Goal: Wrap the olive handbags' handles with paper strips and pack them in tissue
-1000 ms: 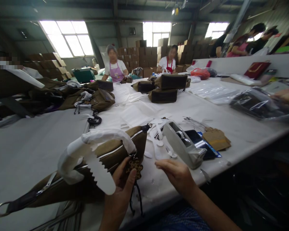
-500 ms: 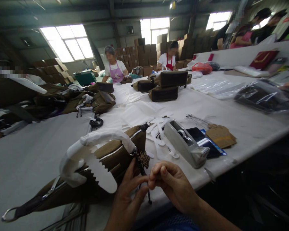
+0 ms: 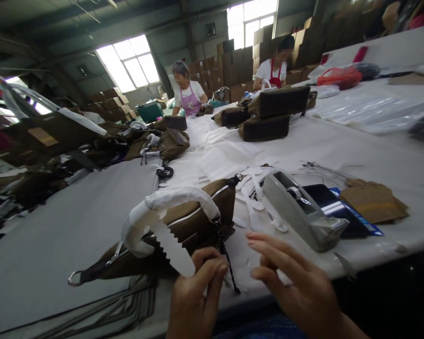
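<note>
In front of me lies an olive-brown handbag point(image 3: 183, 230) with a silver zip and a ring at each end. White wrapping covers its arched handle point(image 3: 173, 200), and a white strip with a toothed edge point(image 3: 173, 247) hangs down from it. My left hand point(image 3: 199, 292) is closed in a pinch beside the strip's lower end; what the fingers hold, if anything, is hidden. A dark braided cord point(image 3: 229, 263) and a dark spotted charm point(image 3: 228, 229) dangle at the bag's right end. To the right of the cord, my right hand point(image 3: 300, 282) is open, fingers stretched out.
A grey tape dispenser point(image 3: 300, 212) stands beyond my right hand, with a dark tablet-like item point(image 3: 335, 207) and brown tags point(image 3: 374, 202) beside it. White cut strips point(image 3: 257, 197) lie near the dispenser. More bags point(image 3: 279, 103) are stacked farther back, where two people work.
My hands have moved apart; the right has opened from a pinch, while the left has closed from spread fingers. The view has turned left, shifting the bag rightward in the picture.
</note>
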`<state>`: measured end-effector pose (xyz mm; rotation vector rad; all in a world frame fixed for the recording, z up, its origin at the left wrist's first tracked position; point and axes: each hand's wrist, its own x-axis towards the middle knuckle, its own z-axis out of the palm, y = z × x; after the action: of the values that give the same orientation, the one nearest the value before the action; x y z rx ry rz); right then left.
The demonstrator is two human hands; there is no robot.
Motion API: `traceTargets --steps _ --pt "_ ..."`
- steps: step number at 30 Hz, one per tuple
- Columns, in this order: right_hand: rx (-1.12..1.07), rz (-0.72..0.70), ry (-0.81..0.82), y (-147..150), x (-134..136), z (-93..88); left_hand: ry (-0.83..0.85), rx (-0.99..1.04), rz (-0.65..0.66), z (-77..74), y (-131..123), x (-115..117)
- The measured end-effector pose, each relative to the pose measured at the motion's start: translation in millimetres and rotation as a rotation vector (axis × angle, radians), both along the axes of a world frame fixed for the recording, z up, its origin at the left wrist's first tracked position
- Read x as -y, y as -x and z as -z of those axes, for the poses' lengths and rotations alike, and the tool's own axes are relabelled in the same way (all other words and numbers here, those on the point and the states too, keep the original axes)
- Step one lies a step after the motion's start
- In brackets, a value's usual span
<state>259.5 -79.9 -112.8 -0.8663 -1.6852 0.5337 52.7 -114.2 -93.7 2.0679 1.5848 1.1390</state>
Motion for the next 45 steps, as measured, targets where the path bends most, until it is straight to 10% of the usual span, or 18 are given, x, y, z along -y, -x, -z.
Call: traceTargets --steps 5,12,20,45 --pt "0.051 -0.284 0.083 8.9 -9.9 -1.3 0.015 -0.005 0.098 -7.1 -8.5 -4.0" --pt "0.052 0.070 -0.003 -4.6 -46.2 4.7 -0.182 0.000 -0.317 15.3 -7.4 -22.8" --pt "0.098 0.025 -0.061 4.7 -66.1 10.7 -0.350 -0.285 -0.517 18.6 -21.5 -37.8" --pt "0.072 -0.070 -0.112 20.8 -78.8 14.2 -0.234 -0.207 -0.389 11.7 -12.6 -41.0"
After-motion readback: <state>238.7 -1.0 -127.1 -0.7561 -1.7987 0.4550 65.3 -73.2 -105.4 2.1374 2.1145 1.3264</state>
